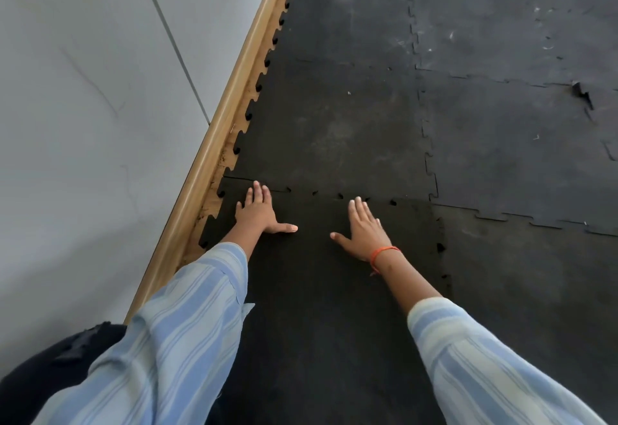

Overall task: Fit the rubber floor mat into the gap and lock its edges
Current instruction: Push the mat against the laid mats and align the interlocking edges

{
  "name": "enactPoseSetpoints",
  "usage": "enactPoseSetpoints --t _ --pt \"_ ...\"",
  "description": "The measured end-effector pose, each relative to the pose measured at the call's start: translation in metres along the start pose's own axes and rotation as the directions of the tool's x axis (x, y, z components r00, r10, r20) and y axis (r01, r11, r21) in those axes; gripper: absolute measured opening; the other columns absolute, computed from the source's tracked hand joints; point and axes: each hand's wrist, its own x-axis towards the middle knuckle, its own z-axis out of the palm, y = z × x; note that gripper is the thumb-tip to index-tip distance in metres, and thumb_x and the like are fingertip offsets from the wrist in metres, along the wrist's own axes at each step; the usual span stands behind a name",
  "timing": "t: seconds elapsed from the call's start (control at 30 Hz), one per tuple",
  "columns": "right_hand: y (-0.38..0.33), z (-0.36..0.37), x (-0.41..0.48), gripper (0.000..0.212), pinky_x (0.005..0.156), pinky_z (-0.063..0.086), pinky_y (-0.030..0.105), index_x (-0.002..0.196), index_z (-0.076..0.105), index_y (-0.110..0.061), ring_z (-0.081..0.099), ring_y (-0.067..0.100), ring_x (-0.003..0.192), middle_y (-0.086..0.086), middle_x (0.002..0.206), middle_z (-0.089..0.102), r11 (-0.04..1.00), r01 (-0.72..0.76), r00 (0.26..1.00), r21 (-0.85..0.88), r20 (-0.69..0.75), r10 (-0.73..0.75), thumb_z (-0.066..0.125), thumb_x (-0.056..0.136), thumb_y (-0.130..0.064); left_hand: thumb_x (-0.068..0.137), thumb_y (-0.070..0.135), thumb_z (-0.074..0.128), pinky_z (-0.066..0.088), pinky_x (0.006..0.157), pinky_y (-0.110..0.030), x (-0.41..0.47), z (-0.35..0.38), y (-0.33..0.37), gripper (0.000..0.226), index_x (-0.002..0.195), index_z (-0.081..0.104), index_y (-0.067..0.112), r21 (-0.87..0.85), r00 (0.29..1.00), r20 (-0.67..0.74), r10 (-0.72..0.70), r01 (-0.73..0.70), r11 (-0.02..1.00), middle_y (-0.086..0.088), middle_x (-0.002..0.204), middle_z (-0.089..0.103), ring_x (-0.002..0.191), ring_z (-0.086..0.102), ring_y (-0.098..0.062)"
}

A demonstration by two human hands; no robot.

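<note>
A dark black rubber floor mat (317, 291) with puzzle-cut edges lies flat among greyer mats, filling the space near the wall. My left hand (259, 212) rests palm down on its far left corner, fingers spread, touching the far seam (314, 192). My right hand (364, 229), with an orange thread at the wrist, lies flat on the mat just right of centre, fingers pointing at the same seam. Small gaps show between the teeth along the far seam and along the right edge (440, 247). Neither hand holds anything.
A wooden skirting board (214, 143) and a white wall (83, 107) run along the left. Greyer interlocked mats (501, 130) cover the floor ahead and to the right; one has a torn spot (582, 93). A dark cloth object (50, 374) sits at bottom left.
</note>
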Motion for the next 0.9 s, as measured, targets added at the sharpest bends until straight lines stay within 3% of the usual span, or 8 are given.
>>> enactPoseSetpoints --t 0.07,0.13,0.3,0.5,0.57,0.67,0.73,0.9 --pt "-0.010 0.002 0.012 0.087 0.119 0.007 0.045 0.152 -0.004 -0.009 -0.010 0.022 0.147 0.008 0.160 -0.013 0.997 0.017 1.000 -0.070 0.016 -0.016 0.049 0.093 -0.045 0.081 0.072 0.049 0.005 0.117 -0.053 -0.003 0.009 0.019 0.112 0.152 -0.014 0.013 0.095 0.980 -0.042 0.194 -0.189 0.977 -0.005 0.158 -0.025 0.147 -0.012 -0.025" --pt "-0.010 0.003 0.018 0.091 0.119 0.005 0.045 0.151 -0.005 -0.009 -0.012 0.023 0.147 0.008 0.160 -0.015 0.987 0.002 1.000 -0.161 0.006 -0.001 0.053 0.091 -0.046 0.088 0.070 0.038 0.000 0.117 -0.054 -0.007 0.024 0.038 0.099 0.151 -0.016 0.017 0.096 0.962 -0.028 0.273 -0.270 0.958 0.000 0.157 -0.028 0.146 -0.018 -0.023" --pt "0.006 0.003 0.020 0.105 0.119 0.002 0.047 0.151 -0.007 -0.009 -0.013 0.022 0.147 0.006 0.160 -0.016 0.984 -0.046 0.997 -0.173 0.055 0.057 0.059 0.083 -0.057 0.092 0.066 0.034 -0.004 0.117 -0.054 0.000 0.024 0.047 0.091 0.149 -0.022 0.021 0.061 0.980 0.031 0.195 -0.197 0.979 0.006 0.154 -0.035 0.144 -0.025 -0.022" --pt "0.008 -0.008 0.039 0.110 0.118 0.002 0.050 0.151 -0.009 -0.011 -0.015 0.022 0.147 0.005 0.159 -0.019 0.982 0.029 0.984 -0.188 0.179 0.005 0.062 0.081 -0.057 0.092 0.063 0.039 -0.001 0.117 -0.055 0.004 0.013 0.053 0.093 0.149 -0.022 0.021 0.049 0.978 0.075 0.197 -0.201 0.978 0.006 0.153 -0.036 0.144 -0.025 -0.022" --pt "0.008 -0.008 0.039 0.111 0.119 0.003 0.049 0.151 -0.009 -0.010 -0.013 0.022 0.147 0.005 0.159 -0.019 0.981 0.024 0.981 -0.192 0.194 0.014 0.063 0.080 -0.058 0.088 0.066 0.045 0.003 0.118 -0.052 0.003 0.011 0.041 0.102 0.151 -0.018 0.017 0.031 0.977 0.010 0.215 -0.215 0.976 0.000 0.156 -0.030 0.146 -0.018 -0.023" --pt "0.005 -0.008 0.041 0.112 0.120 0.004 0.048 0.151 -0.010 -0.010 -0.012 0.022 0.147 0.005 0.159 -0.019 0.972 0.016 0.977 -0.233 0.211 0.035 0.062 0.080 -0.058 0.070 0.082 0.051 0.004 0.117 -0.050 0.002 0.012 0.008 0.128 0.151 -0.018 0.012 -0.042 0.993 -0.122 0.003 -0.008 0.999 -0.012 0.157 -0.027 0.146 -0.017 -0.029" --pt "0.002 -0.010 0.044 0.112 0.119 0.004 0.048 0.150 -0.011 -0.010 -0.013 0.023 0.147 0.006 0.158 -0.021 0.964 0.011 0.970 -0.265 0.236 0.053 0.061 0.080 -0.059 0.062 0.088 0.050 0.001 0.117 -0.052 0.004 0.009 -0.008 0.135 0.150 -0.021 0.014 -0.051 0.993 -0.092 -0.074 0.069 0.996 -0.012 0.156 -0.030 0.145 -0.021 -0.030" --pt "0.005 -0.013 0.046 0.110 0.118 0.001 0.053 0.150 -0.016 -0.014 -0.020 0.021 0.145 0.002 0.156 -0.028 0.966 0.012 0.949 -0.259 0.308 0.071 0.057 0.082 -0.061 0.062 0.086 0.054 0.002 0.116 -0.054 0.011 0.005 -0.005 0.136 0.149 -0.022 0.015 -0.023 0.997 -0.023 -0.069 0.068 0.997 -0.012 0.155 -0.031 0.145 -0.022 -0.031"
